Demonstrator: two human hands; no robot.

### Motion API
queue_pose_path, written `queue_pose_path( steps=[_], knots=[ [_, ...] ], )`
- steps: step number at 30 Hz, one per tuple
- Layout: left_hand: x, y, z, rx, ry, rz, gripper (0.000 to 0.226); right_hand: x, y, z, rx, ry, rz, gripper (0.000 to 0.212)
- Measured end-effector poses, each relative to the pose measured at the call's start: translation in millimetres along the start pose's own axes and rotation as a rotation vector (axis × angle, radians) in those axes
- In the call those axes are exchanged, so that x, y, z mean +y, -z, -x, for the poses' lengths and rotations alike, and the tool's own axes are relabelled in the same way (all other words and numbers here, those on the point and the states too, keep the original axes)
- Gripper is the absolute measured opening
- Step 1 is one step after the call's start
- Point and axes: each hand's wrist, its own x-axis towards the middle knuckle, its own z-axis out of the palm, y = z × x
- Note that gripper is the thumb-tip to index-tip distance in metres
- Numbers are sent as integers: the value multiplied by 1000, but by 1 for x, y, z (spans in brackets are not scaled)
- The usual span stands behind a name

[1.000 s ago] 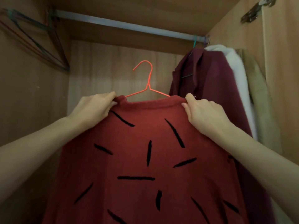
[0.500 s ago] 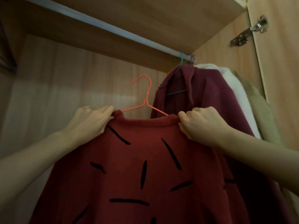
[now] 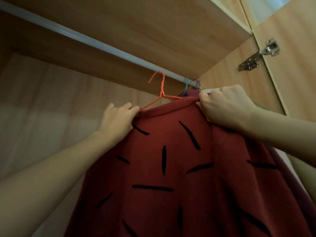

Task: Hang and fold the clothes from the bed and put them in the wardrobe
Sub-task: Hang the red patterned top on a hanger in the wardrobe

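Head view, looking up into the wardrobe [image 3: 153, 31]. A red sweater [image 3: 171, 159] with scattered black dash marks hangs on an orange wire hanger [image 3: 161, 93] and is held up inside the compartment by both hands. The left hand [image 3: 118, 120] grips the sweater's left shoulder at the neckline, fingers curled round the fabric edge, the fingertips touching the hanger's sloping wire. The right hand [image 3: 224, 106] grips the right shoulder, fingers bunched and pinching the cloth at the collar's end. Both forearms reach upward from the lower corners of the frame.

The hanger's hook rises above the collar and stands just below and in front of the pale metal rail [image 3: 85, 41], which runs diagonally from upper left toward the right wall; the hook is not over the rail. Whether it touches the rail cannot be told.

At the rail's right end, a green hanger hook [image 3: 186, 82] and a purple one [image 3: 196, 83] sit on the rail, just beside the right hand. A dark maroon garment [image 3: 191, 93] shows behind the sweater's collar, with a strip of white cloth [image 3: 207, 90] beside it. A metal door hinge [image 3: 259, 54] is fixed on the right-hand panel, well apart from the hands.
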Motion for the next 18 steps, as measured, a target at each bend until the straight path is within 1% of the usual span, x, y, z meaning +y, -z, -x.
queue_pose_path(
  steps=[2, 3, 4, 5, 8, 10, 13, 16, 18],
  knots=[
    [18, -10, -15, -135, 180, 332, 32, 7, -10, -11, -7, -35, 105, 30],
    [26, -15, -21, -188, 217, 475, 32, 10, -17, -14, -22, -36, 175, 24],
    [34, -20, -27, -225, 226, 563, 32, 12, -22, -16, -31, -24, 207, 18],
    [39, -23, -31, -247, 226, 608, 35, 15, -28, -18, -51, -26, 203, 16],
    [48, -29, -37, -247, 180, 647, 46, 27, -36, -29, -120, -99, 161, 23],
    [53, -36, -34, -276, 149, 659, 47, 39, -43, -40, -151, -177, 180, 26],
    [60, -47, -18, -403, 96, 725, 47, 52, -54, -59, -205, -299, 142, 28],
    [62, -55, 4, -505, 15, 735, 49, 49, -67, -80, -234, -356, 97, 27],
    [58, -60, 15, -563, 8, 732, 49, 37, -79, -85, -244, -361, 71, 28]
  ],
)
